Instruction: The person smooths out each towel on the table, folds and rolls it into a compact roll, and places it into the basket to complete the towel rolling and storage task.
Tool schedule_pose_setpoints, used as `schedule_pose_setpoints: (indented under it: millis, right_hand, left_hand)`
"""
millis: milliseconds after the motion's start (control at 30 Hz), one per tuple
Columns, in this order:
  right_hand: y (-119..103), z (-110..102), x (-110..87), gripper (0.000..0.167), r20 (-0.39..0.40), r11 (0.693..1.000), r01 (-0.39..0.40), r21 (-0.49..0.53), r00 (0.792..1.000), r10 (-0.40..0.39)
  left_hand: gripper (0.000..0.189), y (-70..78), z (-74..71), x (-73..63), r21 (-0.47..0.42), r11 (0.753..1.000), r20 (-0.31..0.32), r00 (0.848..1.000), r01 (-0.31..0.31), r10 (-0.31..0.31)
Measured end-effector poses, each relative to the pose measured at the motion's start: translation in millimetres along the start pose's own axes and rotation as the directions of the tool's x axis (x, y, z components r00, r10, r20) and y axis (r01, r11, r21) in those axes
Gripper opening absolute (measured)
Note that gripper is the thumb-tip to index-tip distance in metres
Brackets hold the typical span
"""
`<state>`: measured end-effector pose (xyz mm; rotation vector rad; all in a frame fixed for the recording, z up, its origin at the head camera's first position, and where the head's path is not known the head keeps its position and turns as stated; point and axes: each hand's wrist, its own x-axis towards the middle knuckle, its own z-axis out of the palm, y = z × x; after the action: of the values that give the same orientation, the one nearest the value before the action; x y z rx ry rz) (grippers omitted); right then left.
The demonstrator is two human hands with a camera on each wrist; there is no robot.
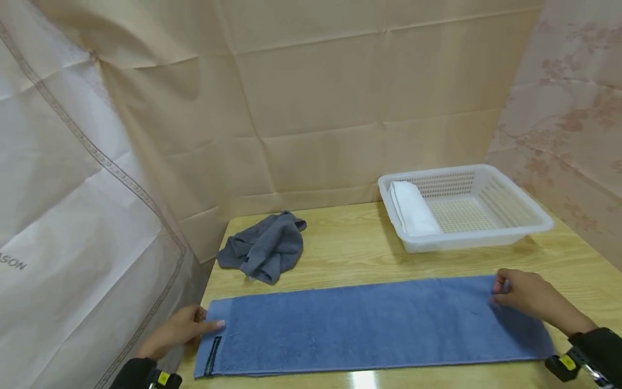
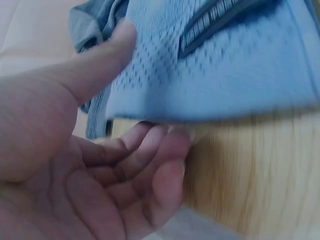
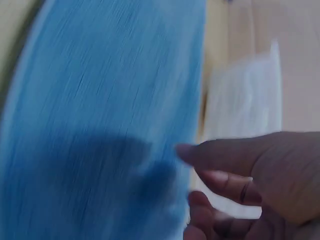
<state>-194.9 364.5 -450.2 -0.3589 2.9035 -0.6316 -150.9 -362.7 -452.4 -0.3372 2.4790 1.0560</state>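
A long blue towel (image 1: 369,324), folded into a strip, lies flat along the front of the table, with a dark label (image 2: 215,25) near its left end. My left hand (image 1: 182,327) is at that left end. In the left wrist view its thumb reaches straight over the towel, while the fingers bend loosely by the edge below, apart from the thumb. Over the towel's far right corner hovers my right hand (image 1: 527,294), fingers loosely bent and a gap between thumb and fingers; its shadow falls on the cloth. Nothing shows between those fingers in the right wrist view.
A crumpled grey cloth (image 1: 269,246) lies at the back left of the wooden table (image 1: 340,243). At the back right stands a white plastic basket (image 1: 486,237) with a folded white towel (image 1: 413,210) along its left side. Fabric sheets (image 1: 311,108) hang behind and beside the table.
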Motion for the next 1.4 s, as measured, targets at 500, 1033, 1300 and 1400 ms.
schedule_pose_setpoints:
  millis: [500,1033,1300,1400]
  right_hand:
    - [-167,73,62.8,0.015,0.074,0.896,0.368,0.248,0.915,-0.396]
    - [-266,94,67.5,0.039,0.027,0.804,0.333,0.493,0.918,-0.396]
    - [-249,52,54.8,0.027,0.104,0.62,0.151,0.77,0.929,-0.356]
    - [-246,31,49.7,0.028,0.116,0.556,0.089,0.827,0.939,-0.324]
  left_hand:
    - [0.082,66.7,19.6,-2.5,-0.268,0.933,0.045,0.965,-0.239,0.26]
    - [0.053,200.5,119.0,20.1,-0.379,0.784,0.169,0.796,-0.492,0.581]
    - [0.044,172.5,111.8,69.2,-0.108,0.738,0.367,0.663,-0.666,0.652]
    - [0.056,159.9,114.5,79.5,-0.168,0.778,0.491,0.633,-0.605,0.599]
